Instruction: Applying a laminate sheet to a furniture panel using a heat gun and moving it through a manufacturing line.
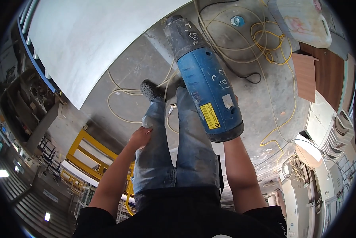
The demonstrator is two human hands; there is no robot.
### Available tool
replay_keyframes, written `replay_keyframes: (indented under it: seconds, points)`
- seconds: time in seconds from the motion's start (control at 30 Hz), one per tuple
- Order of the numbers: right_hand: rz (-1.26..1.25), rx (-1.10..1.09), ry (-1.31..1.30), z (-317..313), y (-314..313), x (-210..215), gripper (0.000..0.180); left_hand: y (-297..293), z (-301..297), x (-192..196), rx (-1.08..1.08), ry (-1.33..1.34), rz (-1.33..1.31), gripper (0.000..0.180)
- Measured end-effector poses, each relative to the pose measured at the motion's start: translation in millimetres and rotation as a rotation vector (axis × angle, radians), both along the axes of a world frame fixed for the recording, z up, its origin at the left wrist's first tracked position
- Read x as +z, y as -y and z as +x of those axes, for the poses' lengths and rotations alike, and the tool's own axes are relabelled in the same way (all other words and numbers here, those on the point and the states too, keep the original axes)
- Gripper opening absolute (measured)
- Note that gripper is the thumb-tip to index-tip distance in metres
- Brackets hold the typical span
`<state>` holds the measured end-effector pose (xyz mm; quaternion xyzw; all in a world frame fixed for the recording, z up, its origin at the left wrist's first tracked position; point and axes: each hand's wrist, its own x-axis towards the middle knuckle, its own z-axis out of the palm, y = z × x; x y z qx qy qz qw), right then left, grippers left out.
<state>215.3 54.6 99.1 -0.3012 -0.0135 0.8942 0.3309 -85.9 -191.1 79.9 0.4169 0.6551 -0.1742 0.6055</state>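
A blue power tool point(205, 85) with a black nose and a black rear cap fills the middle right of the view, close to me. It has a yellow label and white handwritten marks, and its nose tilts toward the upper left. Below it my right forearm rises, and my right hand point(236, 98) grips the tool from underneath, mostly hidden by its body. The tool's grip is out of sight. My left hand point(141, 137) rests on my left thigh by the jeans, fingers loosely extended, holding nothing.
A large white panel point(90, 35) lies on rollers at the upper left. Beige hoses point(124, 91) and a yellow cord point(291, 79) loop over the concrete floor. A yellow metal frame point(86, 148) stands at left, brown boards point(305, 75) and a whitish jug point(305, 23) at right.
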Motion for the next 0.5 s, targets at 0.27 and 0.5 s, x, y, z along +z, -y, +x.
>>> replay_keyframes:
  seconds: [0.27,0.5]
  points:
    - [0.006,-0.083,-0.079,19.4,-26.3,1.7,0.053,-56.6,24.4,20.6,-0.216,-0.002,-0.090,0.036]
    - [0.052,-0.131,0.050,26.7,-47.5,5.9,0.049,-65.3,33.1,18.5,-0.216,-0.065,-0.165,0.038]
